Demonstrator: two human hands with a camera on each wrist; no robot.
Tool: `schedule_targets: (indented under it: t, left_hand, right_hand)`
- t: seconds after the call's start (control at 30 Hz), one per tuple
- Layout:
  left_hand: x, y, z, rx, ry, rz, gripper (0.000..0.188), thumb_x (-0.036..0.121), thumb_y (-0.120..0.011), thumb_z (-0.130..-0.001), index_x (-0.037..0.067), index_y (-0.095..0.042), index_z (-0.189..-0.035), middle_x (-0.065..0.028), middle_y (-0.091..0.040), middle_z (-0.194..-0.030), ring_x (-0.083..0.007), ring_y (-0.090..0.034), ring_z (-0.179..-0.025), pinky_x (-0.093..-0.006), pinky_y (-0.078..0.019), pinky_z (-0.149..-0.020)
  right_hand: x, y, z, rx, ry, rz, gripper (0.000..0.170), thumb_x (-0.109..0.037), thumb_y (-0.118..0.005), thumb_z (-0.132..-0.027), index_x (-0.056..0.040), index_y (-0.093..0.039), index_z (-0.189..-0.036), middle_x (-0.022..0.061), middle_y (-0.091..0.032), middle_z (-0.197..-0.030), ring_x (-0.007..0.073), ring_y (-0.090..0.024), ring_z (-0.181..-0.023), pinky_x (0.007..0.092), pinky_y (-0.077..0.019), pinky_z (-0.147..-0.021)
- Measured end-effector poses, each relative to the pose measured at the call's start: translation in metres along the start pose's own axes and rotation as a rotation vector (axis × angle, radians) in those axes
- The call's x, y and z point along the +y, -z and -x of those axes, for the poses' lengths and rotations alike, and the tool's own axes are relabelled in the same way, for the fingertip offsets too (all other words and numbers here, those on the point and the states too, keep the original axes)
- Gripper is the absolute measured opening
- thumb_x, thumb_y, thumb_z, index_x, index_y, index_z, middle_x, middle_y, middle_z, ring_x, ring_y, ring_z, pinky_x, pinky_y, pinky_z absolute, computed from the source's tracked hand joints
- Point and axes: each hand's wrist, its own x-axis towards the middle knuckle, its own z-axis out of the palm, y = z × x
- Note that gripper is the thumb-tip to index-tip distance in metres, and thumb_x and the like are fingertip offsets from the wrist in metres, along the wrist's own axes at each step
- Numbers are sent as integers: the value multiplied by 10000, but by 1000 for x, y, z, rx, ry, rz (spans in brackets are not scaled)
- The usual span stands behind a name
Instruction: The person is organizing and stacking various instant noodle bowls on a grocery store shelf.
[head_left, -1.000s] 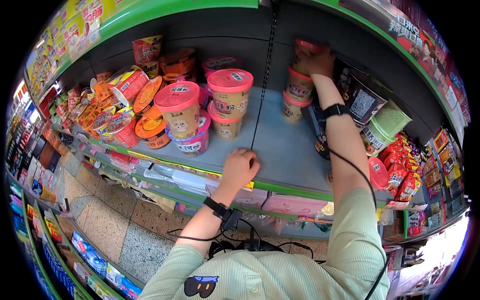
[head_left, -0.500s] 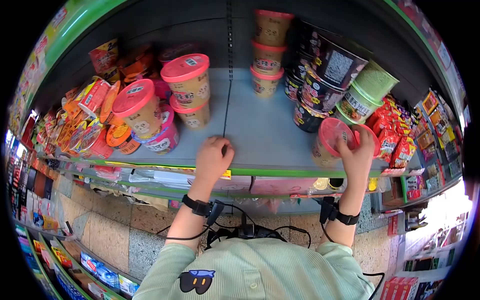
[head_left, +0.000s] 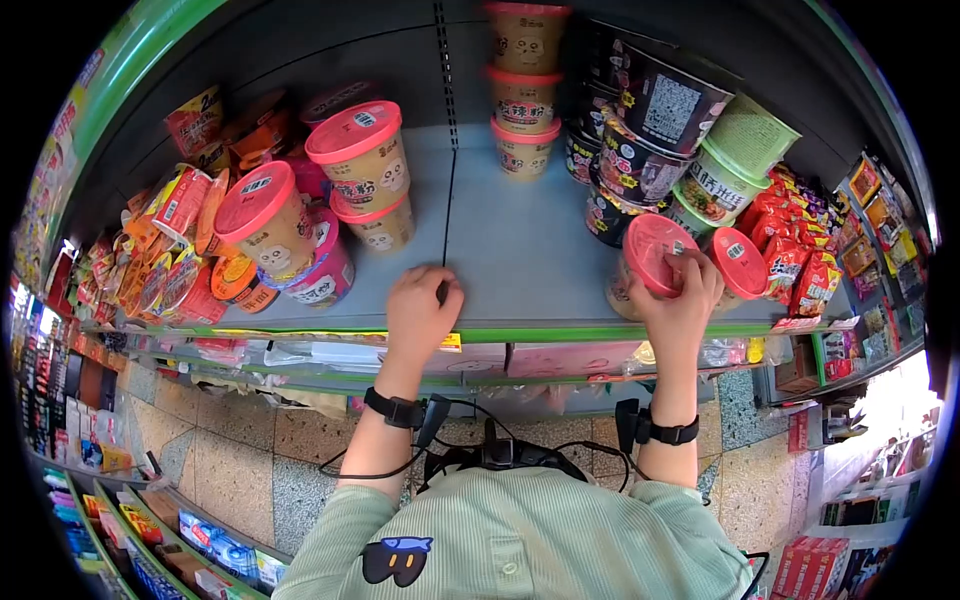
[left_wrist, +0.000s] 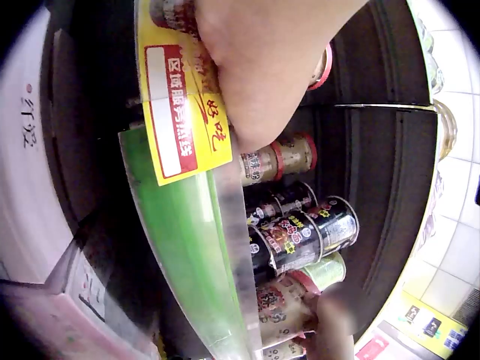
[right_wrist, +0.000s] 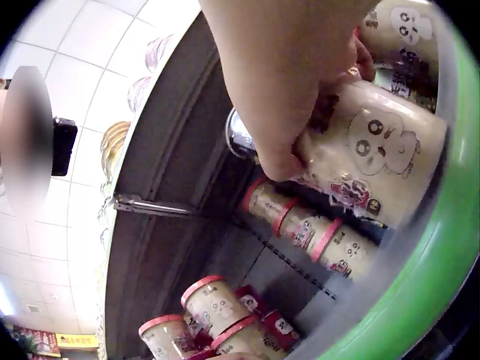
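Note:
My right hand grips an instant noodle cup with a pink lid and a tan body, at the shelf's front right edge. Thumb and fingers reach round its lid; the right wrist view shows a cartoon face on the cup's side. Just right of it sits a second pink-lidded cup. My left hand rests at the shelf's front edge near the middle, fingers loosely curled around nothing. At the back, three matching cups stand stacked in a column.
Black noodle tubs and green tubs are stacked behind the gripped cup. Red snack packets lie to the right. Leftward stand more tan cups and a jumble of orange and red tubs. A green edge strip lines the shelf front.
My right hand has come from the top of the back stack to the front right cup. That cup has since shifted left, away from its neighbour. My left hand stays at the edge.

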Motion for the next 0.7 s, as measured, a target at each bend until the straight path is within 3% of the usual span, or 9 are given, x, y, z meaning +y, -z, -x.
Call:
schedule_targets:
  t: [0.2,0.3,0.5,0.6,0.7]
  left_hand:
    - [3,0,-1,7,16,-4,136,166,-685,-833,46,-711,-892,-137,-703,-918,-366,-646,-911,-450,-511,-813]
    - [3,2,-2,-20,13,11,125,157,-684,-825,46,-707,-876,-134,-699,-905,-362,-642,-894,-446,-510,-798]
    - [0,2,-3,-32,17,55,125,172,-680,-808,48,-696,-806,-125,-691,-882,-360,-641,-885,-461,-510,-813]
    - [1,2,-1,-6,11,64,108,148,-684,-812,42,-701,-822,-128,-692,-884,-356,-639,-865,-448,-510,-796]
    - [3,1,-1,11,12,63,101,136,-688,-813,38,-704,-833,-130,-692,-886,-354,-639,-860,-441,-511,-786]
  right_hand:
    - [-55,-48,11,-91,278,-354,507,-226,-892,-632,-54,-672,-1055,182,-585,-1224,441,-493,-1223,554,-439,-1022]
    - [-79,-78,0,-191,327,-260,484,-234,-880,-659,-53,-665,-1052,186,-586,-1226,473,-482,-1260,574,-442,-1042]
    - [-94,-113,-44,-366,318,-66,491,-273,-825,-736,-39,-656,-1134,192,-610,-1231,422,-521,-1286,577,-503,-978]
    - [-93,-127,-65,-422,343,1,542,-228,-844,-744,-8,-605,-1178,221,-630,-1201,421,-607,-1168,485,-523,-964]
    - [-91,-137,-77,-422,334,38,534,-234,-840,-757,-7,-603,-1178,238,-626,-1204,425,-617,-1154,472,-535,-953]
